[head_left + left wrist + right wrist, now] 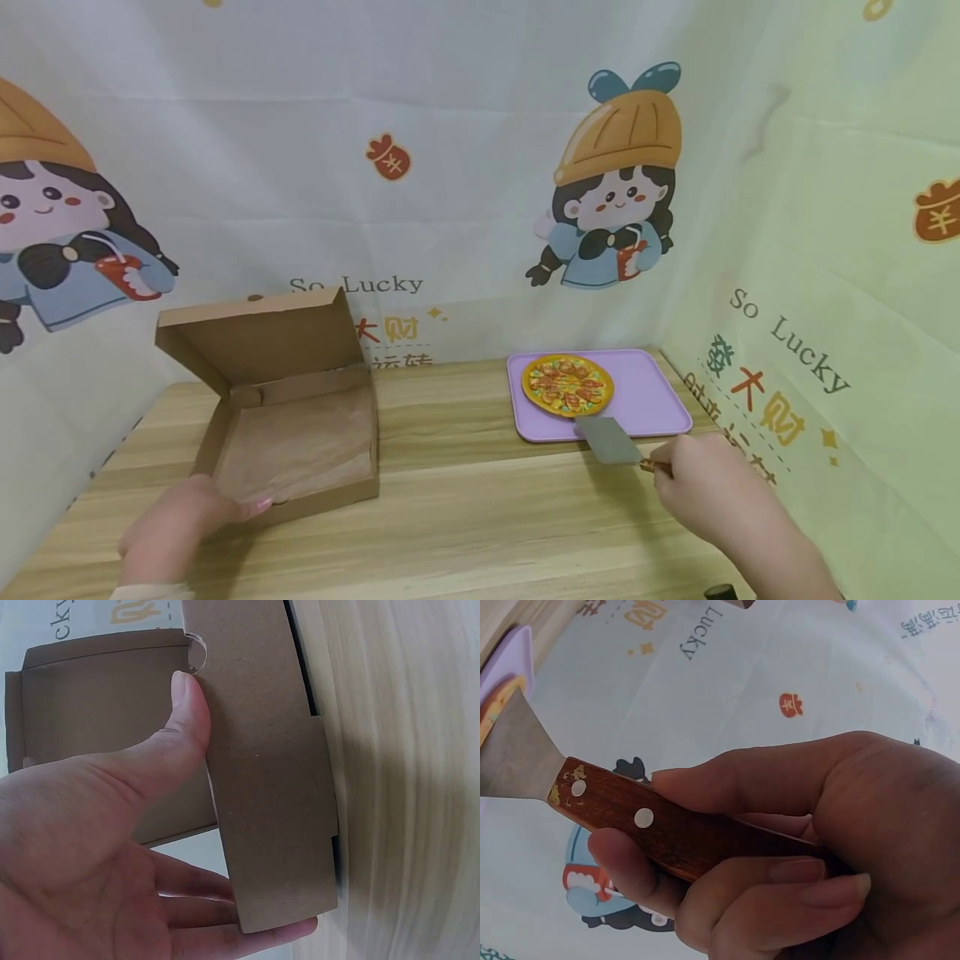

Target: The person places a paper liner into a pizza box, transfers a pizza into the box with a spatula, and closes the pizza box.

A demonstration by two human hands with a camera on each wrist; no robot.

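My right hand (708, 492) grips the wooden handle (682, 832) of a metal spatula (609, 440). The blade's front edge is at the near rim of a toy pizza (567, 385), which lies on the left part of a purple tray (652, 392). At the left, an open cardboard box (300, 433) stands with its lid raised at the back. My left hand (176, 521) holds the box's front left corner; in the left wrist view, the thumb lies at the top edge of the front wall (262, 772) and the fingers reach round its end.
Wooden table (450, 517) between the box and the tray. A printed cloth (450, 208) hangs behind and on both sides, close to the tray's right end. A small dark object (721, 592) shows at the bottom edge, near my right forearm.
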